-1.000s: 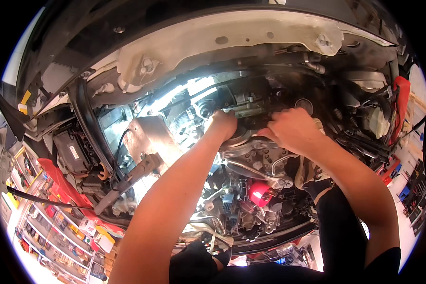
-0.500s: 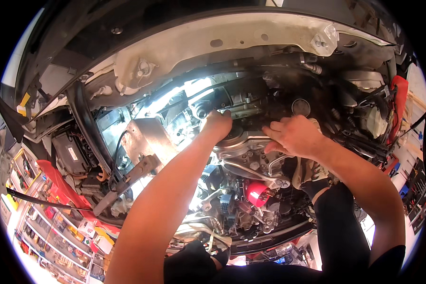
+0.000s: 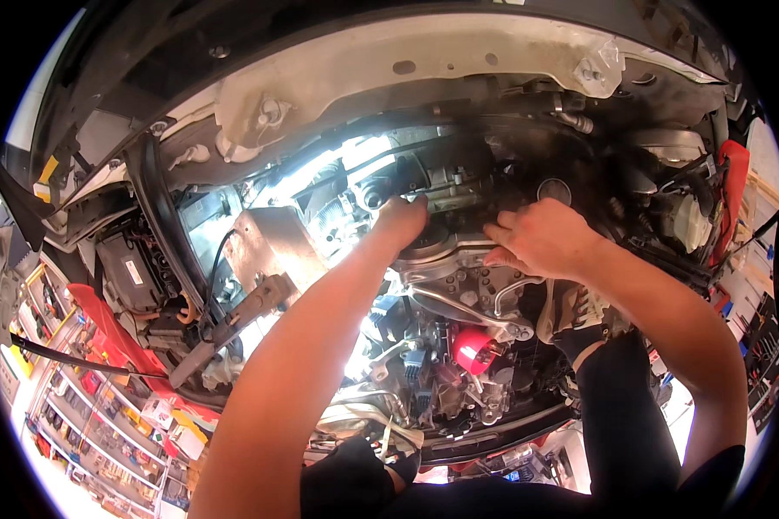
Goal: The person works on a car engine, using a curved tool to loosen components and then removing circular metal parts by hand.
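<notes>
My left hand (image 3: 404,221) reaches into the middle of an open engine bay. Its fingers are curled closed against the engine, and whatever they grip is hidden behind the hand. To its right, my right hand (image 3: 545,238) is at the far edge of the silver metal engine cover (image 3: 446,268). The thumb and forefinger there are apart, with nothing visible between them. A dark round part (image 3: 428,240) lies just below and right of my left hand. Beyond my right hand is a round ring-shaped part (image 3: 554,190).
A bright light (image 3: 368,151) shines at the back left, near a brownish metal plate (image 3: 273,242). A pink-red round part (image 3: 473,350) sits among hoses nearer me. My shoe (image 3: 571,311) rests at the right of the engine. Shelves (image 3: 104,432) stand at lower left.
The view has shifted slightly. Both hands stay at nearly the same places on the engine, the right one bent a little more over its edge.
</notes>
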Demonstrator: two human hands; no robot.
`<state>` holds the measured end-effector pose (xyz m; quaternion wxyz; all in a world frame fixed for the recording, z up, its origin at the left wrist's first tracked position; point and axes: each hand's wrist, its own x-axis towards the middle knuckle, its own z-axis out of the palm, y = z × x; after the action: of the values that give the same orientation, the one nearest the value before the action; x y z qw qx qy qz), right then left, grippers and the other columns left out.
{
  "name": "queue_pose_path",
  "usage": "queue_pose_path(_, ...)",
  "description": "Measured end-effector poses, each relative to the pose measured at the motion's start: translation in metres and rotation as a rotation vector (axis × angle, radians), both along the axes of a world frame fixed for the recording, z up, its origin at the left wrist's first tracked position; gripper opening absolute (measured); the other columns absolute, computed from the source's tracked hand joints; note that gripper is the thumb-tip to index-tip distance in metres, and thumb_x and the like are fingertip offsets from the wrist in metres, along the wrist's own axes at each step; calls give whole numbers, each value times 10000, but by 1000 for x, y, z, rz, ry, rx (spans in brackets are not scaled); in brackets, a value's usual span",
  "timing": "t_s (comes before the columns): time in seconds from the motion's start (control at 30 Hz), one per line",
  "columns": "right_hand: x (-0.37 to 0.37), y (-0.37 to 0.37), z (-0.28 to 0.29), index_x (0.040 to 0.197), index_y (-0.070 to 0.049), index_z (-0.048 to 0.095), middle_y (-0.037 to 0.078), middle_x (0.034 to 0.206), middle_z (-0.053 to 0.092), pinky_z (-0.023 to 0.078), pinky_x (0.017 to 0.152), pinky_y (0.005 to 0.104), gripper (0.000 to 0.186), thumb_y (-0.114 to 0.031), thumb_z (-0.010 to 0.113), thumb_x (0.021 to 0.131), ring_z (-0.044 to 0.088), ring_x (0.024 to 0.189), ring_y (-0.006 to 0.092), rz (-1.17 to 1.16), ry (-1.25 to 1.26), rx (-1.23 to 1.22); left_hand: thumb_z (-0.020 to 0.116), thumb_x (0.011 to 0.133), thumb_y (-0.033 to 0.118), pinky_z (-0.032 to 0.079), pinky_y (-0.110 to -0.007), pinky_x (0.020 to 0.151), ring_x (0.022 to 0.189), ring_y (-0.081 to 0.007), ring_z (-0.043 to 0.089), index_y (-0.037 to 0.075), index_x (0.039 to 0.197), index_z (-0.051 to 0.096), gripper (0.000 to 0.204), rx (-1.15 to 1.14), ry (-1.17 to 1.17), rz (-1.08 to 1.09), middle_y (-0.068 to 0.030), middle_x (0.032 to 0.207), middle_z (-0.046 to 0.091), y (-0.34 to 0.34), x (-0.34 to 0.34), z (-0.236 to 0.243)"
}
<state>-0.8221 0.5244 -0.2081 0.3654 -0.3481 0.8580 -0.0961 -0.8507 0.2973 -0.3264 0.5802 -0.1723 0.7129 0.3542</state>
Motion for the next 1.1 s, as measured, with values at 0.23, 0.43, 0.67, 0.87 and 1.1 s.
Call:
queue_pose_path(0.23, 4, 10, 7, 1076, -110, 641, 60, 826, 603, 516, 593, 384, 402, -470, 514, 948, 649, 678, 268, -75, 24, -96, 481, 910, 509, 418, -446, 1047, 1244, -441, 508, -140, 1264, 510, 740, -12, 16, -122, -351, 1332, 487, 4, 3, -2)
queue_pose_path(0.43, 20, 13, 13, 1129, -150, 632, 38, 843, 606, 516, 583, 353, 379, -458, 568, 918, 659, 725, 234, -155, 156, -3, 441, 962, 495, 459, -409, 957, 1064, -326, 640, -57, 1027, 682, 605, -208, 149, -170, -216, 1107, 677, 14, 11, 7)
queue_pose_path(0.67, 6, 18, -1, 1096, -153, 659, 22, 732, 608, 504, 522, 354, 362, -457, 583, 915, 656, 634, 232, -70, 119, -143, 472, 991, 343, 519, -365, 815, 860, -259, 698, -45, 915, 706, 460, -141, 184, 41, -127, 879, 732, 5, 23, -26)
queue_pose_path(0.87, 19, 16, -7, 955, -146, 701, 18, 659, 586, 480, 493, 366, 270, -400, 625, 902, 619, 564, 231, -219, 174, -196, 452, 990, 346, 517, -367, 828, 859, -283, 697, -27, 872, 713, 470, -96, 335, -143, -123, 864, 730, 5, 26, -22)
queue_pose_path(1.1, 18, 15, -5, 755, -144, 629, 4, 583, 495, 439, 452, 347, 239, -348, 680, 867, 566, 500, 217, -314, 236, -242, 443, 998, 348, 515, -361, 832, 866, -252, 695, -73, 1029, 623, 459, 28, 308, -298, -137, 912, 721, 0, 24, -27)
